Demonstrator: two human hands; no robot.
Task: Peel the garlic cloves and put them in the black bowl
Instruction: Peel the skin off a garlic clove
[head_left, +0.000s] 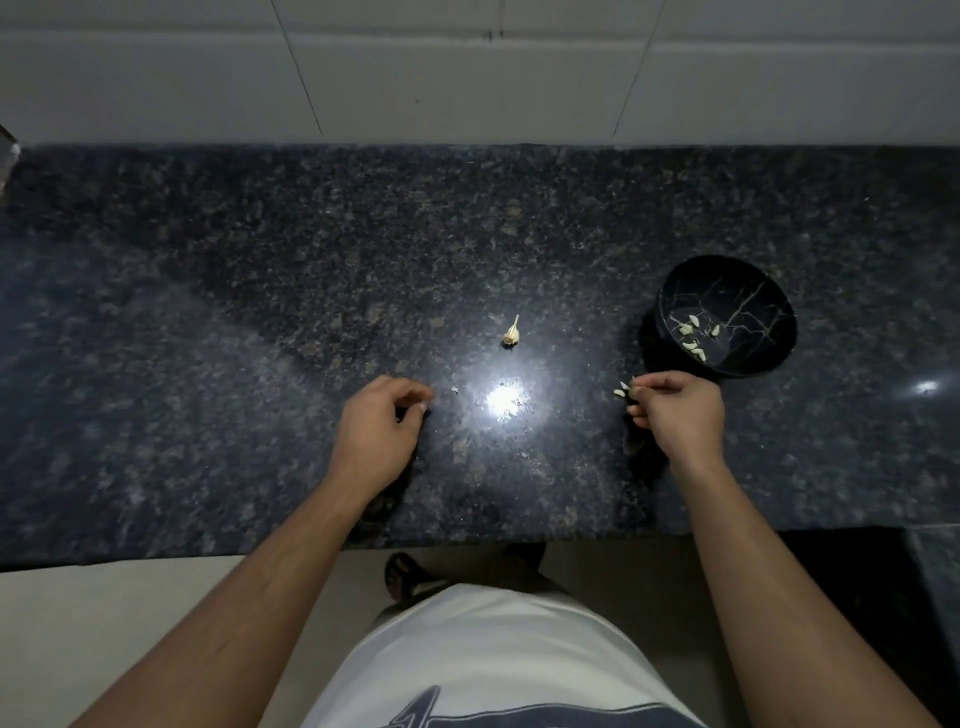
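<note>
**Loose cloves beside the bowl, and a hand that may be empty**

The right hand (678, 410) hovers just at 7 o'clock of the black bowl (774, 358), its fingers curled with the fingertips (640, 385) pinched close together; two or three pale garlic cloves (619, 392) lie or hang at its tips, and I cannot tell whether it holds them or they rest on the worktop (260, 291). The left hand (382, 426) sits at 9 o'clock of the glare spot, fingers curled under; what it holds, if anything, is hidden. Several peeled cloves (693, 338) already lie inside the bowl. A garlic remnant (511, 332) with its stalk stands alone at 12 o'clock of the glare.

The likely slips: small cloves dropping short of the rim during the lift, or rolling off on the polished stone. Scraps of skin (455, 388) near the left hand could cling to the fingers and travel into the bowl. The dark bowl against dark stone makes its near rim hard to judge.
</note>
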